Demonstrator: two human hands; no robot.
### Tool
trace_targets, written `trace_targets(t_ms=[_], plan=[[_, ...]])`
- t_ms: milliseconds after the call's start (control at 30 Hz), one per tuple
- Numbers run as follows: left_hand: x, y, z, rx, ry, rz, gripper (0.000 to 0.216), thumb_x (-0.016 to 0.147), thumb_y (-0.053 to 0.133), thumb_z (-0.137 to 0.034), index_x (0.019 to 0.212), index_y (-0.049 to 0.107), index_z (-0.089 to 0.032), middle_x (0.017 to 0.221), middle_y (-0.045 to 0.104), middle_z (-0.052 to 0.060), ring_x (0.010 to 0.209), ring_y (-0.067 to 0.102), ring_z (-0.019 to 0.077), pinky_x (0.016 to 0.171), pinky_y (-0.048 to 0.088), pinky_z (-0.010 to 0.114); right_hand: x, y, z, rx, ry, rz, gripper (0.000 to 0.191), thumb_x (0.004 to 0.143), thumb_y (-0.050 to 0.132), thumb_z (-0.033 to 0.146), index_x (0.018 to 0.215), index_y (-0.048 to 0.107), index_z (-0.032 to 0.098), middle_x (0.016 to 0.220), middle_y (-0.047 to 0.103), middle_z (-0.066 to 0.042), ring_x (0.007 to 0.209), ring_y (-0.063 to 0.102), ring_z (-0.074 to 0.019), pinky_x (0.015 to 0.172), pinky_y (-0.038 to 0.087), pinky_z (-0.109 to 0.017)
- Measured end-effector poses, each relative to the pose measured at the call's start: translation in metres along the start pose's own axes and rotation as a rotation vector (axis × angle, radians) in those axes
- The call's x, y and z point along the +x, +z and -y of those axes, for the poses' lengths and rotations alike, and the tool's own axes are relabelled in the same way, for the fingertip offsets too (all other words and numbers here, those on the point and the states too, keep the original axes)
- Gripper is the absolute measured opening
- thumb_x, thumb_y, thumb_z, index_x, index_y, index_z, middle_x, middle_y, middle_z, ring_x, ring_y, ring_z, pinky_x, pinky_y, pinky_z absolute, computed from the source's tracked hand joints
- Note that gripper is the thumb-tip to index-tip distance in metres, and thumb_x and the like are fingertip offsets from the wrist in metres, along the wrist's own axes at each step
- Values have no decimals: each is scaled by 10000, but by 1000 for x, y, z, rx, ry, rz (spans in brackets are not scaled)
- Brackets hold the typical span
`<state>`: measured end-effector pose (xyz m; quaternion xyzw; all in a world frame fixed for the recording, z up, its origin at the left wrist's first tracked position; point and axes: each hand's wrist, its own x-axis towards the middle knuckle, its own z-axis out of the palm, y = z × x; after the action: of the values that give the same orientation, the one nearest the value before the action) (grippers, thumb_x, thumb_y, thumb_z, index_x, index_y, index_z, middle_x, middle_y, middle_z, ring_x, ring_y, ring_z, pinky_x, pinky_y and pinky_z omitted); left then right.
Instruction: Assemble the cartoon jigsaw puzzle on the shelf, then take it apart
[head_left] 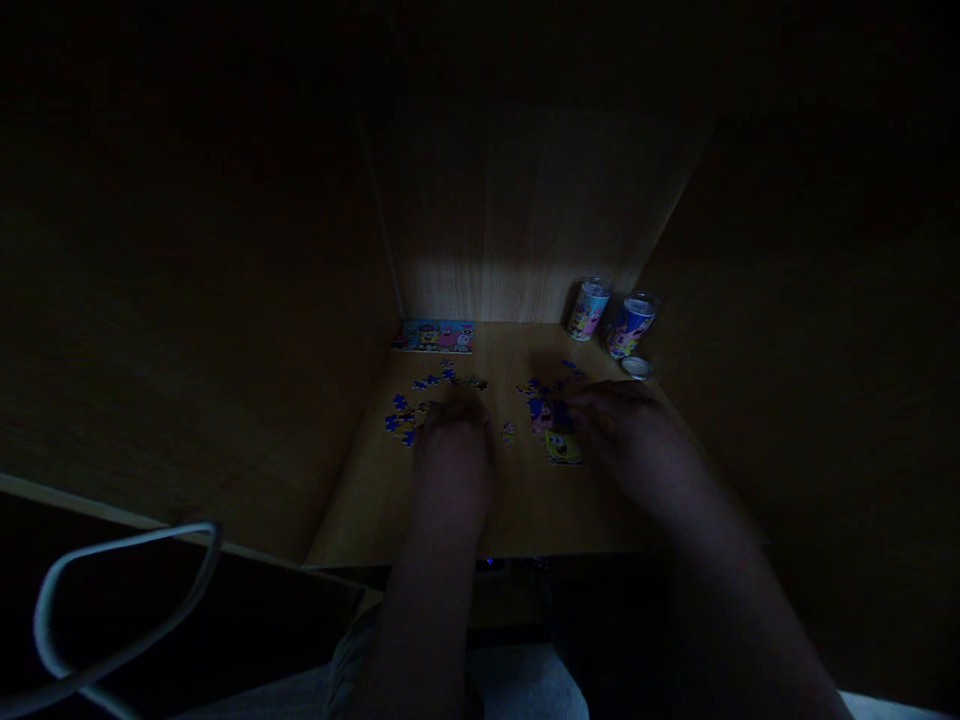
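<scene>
joined puzzle section (562,448) lies on tabletop (517,510). right hand (619,425) at section's right edge; left hand (454,440) left of section, among loose pieces (391,424). too dark to tell either grip. advisable: steady section flat, press pieces straight down.

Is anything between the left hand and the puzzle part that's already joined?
Yes, a small, loose yellow-and-pink puzzle bit, maybe two pieces, lies on the light-brown wooden tabletop, between the left hand and the flat, joined purple-and-yellow puzzle section.
</scene>
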<state>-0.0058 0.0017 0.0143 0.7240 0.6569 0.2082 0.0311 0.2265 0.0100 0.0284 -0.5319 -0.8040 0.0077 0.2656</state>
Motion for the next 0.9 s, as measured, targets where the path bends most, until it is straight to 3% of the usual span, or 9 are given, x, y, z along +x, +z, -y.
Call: trace_targets(t_ms=[167,433,567,900], plan=[[0,1,2,-19,32,8,213,1022,622,-126,1024,807,-231,1209,813,117,1135,712,349,1045,581,518,-41,14,-15,-20,132,-201,242,1085,603,292,1161,826,238,1167,839,-123,1139,719,-341,1043,578,-508],[-3,4,7,-172,118,-19,194,1040,683,-168,1149,816,-259,1398,769,79,1298,686,325,1178,527,542,-36,28,-6,80,41,-86,229,1068,625,195,1133,836,253,1147,836,-94,1144,719,-317,1064,574,-509],[-2,4,5,-174,138,19,179,1022,714,-160,1095,829,-276,1277,798,76,1226,714,316,1143,545,529,-38,29,-6,105,-12,-86,298,1041,640,139,1179,847,302,1306,823,-59,1239,706,-311,1102,576,-523],[-2,7,0,-278,181,81,153,989,770,-125,1035,789,-269,1186,794,46,1197,719,298,1093,547,486,-36,27,-5,207,-82,30,444,997,601,52,1222,848,345,1304,839,8,1249,715,-276,1094,587,-503]])
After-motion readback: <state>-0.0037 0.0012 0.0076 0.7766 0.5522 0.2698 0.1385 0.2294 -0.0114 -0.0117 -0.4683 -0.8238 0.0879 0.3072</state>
